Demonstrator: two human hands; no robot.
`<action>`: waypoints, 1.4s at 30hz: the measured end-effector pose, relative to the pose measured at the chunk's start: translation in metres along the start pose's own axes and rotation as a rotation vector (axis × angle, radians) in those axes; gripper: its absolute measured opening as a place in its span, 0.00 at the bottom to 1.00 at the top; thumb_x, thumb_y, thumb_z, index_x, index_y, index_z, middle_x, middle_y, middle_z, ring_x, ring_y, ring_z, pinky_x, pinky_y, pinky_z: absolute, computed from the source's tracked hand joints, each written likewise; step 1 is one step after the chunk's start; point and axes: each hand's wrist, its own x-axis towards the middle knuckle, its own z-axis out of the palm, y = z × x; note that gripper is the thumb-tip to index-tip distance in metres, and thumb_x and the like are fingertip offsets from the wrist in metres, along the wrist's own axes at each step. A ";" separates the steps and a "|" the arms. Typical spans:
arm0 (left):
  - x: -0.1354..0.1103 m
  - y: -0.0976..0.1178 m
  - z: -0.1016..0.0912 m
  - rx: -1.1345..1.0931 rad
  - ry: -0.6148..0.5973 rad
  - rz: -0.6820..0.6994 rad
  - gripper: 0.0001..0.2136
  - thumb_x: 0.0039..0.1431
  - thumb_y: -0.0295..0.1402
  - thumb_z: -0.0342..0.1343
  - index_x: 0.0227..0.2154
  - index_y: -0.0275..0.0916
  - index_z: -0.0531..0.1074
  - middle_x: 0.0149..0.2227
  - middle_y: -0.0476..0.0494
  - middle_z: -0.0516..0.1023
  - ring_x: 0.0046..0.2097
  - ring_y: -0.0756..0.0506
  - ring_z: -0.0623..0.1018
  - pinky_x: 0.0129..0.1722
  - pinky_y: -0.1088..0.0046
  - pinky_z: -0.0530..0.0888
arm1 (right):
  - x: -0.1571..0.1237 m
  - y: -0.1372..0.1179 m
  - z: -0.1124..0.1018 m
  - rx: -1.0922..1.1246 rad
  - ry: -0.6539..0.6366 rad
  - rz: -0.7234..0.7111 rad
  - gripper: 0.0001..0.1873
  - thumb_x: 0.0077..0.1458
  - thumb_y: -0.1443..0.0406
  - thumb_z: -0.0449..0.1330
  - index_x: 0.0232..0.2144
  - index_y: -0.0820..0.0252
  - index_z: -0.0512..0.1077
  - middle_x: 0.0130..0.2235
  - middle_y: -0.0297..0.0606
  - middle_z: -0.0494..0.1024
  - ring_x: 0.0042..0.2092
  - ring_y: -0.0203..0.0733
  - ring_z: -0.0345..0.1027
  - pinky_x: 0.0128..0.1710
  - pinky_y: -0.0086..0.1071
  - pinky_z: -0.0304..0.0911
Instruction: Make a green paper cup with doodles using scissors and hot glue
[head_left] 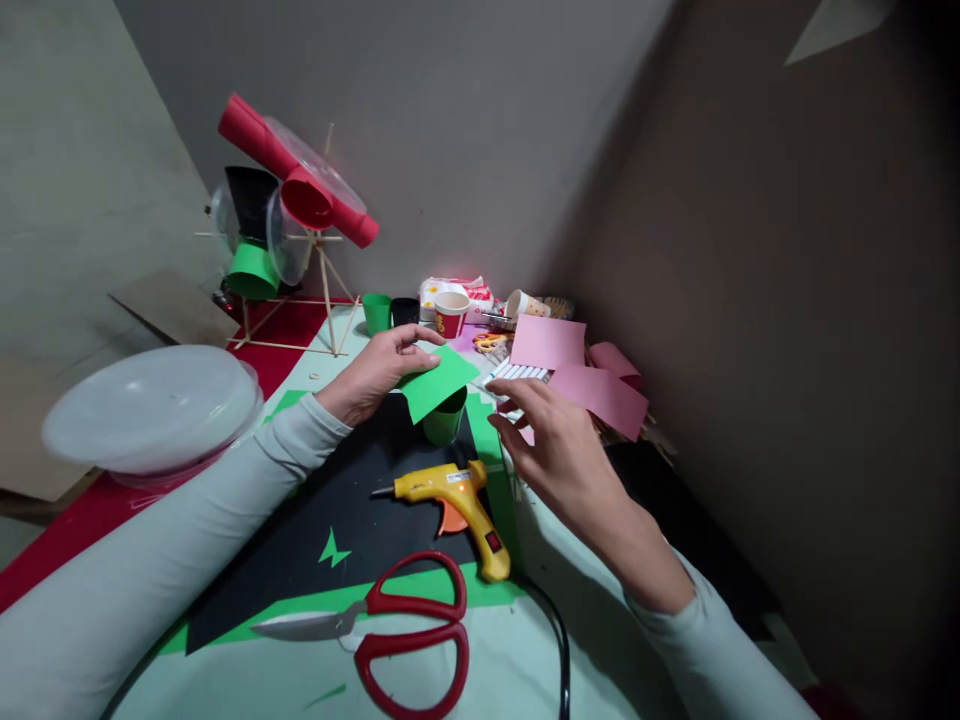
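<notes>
The left hand (380,368) pinched green paper (444,381) by its edge, presumably for steadiness; the right hand (559,445) was spread.

no text is readable (too small) on the red cup (450,319) or the label (459,477) of the glue gun (433,485).

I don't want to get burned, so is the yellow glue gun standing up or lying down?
Lying down: the yellow glue gun is on its side, nozzle over the black sheet, handle end over green paper.
</notes>
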 end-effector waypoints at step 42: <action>-0.012 -0.025 0.006 0.246 0.034 0.227 0.07 0.54 0.34 0.62 0.34 0.38 0.81 0.43 0.41 0.83 0.48 0.40 0.78 0.50 0.63 0.71 | 0.016 0.028 0.044 -0.249 0.012 -0.232 0.26 0.61 0.81 0.49 0.55 0.63 0.75 0.58 0.53 0.74 0.53 0.54 0.66 0.52 0.48 0.69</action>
